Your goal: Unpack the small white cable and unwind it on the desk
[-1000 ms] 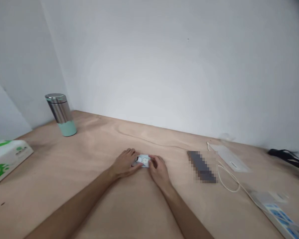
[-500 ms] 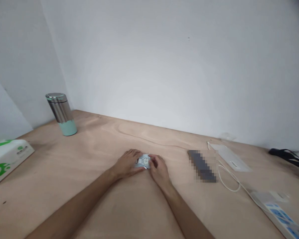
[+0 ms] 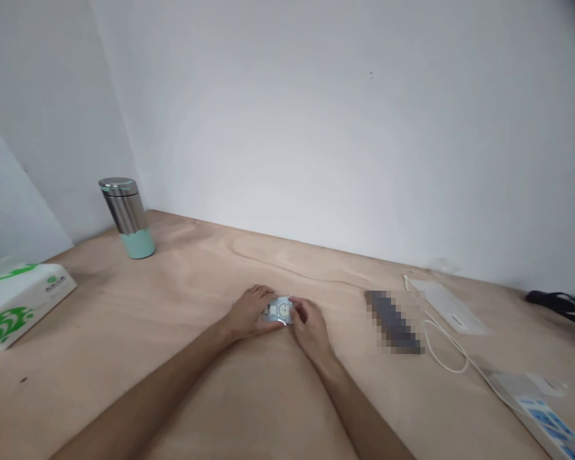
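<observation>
A watch (image 3: 283, 310) with a round white dial and a pale strap lies in what looks like a shiny pale blue wrapper, low over the wooden table. My left hand (image 3: 253, 313) is closed on its left end, with the thumb along the near edge and the fingers at the far side. At its right end my right hand (image 3: 310, 324) pinches the edge between thumb and bent fingers. Both ends of the watch are hidden under my fingers. Whether it rests on the wood I cannot tell.
A steel and mint-green flask (image 3: 130, 217) stands at the back left, behind a tissue pack (image 3: 33, 303). On the right lie a blurred-out dark flat object (image 3: 393, 322), a white cable (image 3: 448, 367), a clear sleeve (image 3: 453, 306), a power strip (image 3: 549, 425) and a black strap (image 3: 560, 303).
The view has turned slightly left, so everything on the table appears a little further right. Both hands keep their hold on the watch, with hardly any change in the fingers.
</observation>
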Demonstrator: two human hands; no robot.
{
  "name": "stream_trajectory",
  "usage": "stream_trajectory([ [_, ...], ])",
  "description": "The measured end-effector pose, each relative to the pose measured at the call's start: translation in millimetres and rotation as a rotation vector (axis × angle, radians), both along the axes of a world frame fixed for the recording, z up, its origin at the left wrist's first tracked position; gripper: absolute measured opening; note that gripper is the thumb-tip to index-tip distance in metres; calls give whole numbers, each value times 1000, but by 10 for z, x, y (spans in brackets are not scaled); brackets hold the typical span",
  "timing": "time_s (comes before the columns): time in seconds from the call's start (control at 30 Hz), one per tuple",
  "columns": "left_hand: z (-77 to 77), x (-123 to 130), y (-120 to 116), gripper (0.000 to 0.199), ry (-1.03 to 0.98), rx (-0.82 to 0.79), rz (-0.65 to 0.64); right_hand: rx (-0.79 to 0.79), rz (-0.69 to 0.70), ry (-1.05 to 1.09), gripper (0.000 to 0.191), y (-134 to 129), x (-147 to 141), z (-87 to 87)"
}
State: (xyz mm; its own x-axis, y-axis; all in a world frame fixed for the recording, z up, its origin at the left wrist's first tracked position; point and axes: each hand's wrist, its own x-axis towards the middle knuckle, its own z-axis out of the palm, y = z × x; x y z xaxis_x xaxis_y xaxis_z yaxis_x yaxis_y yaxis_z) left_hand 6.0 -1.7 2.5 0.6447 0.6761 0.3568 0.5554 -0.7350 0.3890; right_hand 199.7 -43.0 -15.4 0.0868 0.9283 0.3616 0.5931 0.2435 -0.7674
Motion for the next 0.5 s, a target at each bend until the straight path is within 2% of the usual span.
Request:
stream_trajectory([
  [0.1, 15, 14, -2, 49, 2, -35, 1, 1, 2, -12, 31, 7, 2, -16],
  [0.23, 12, 28, -17, 54, -24, -84, 51, -5, 4, 35, 32, 15, -6, -56],
  [0.5, -4, 18, 0, 55, 19, -75, 43, -14, -5, 130, 43, 26, -15, -124],
])
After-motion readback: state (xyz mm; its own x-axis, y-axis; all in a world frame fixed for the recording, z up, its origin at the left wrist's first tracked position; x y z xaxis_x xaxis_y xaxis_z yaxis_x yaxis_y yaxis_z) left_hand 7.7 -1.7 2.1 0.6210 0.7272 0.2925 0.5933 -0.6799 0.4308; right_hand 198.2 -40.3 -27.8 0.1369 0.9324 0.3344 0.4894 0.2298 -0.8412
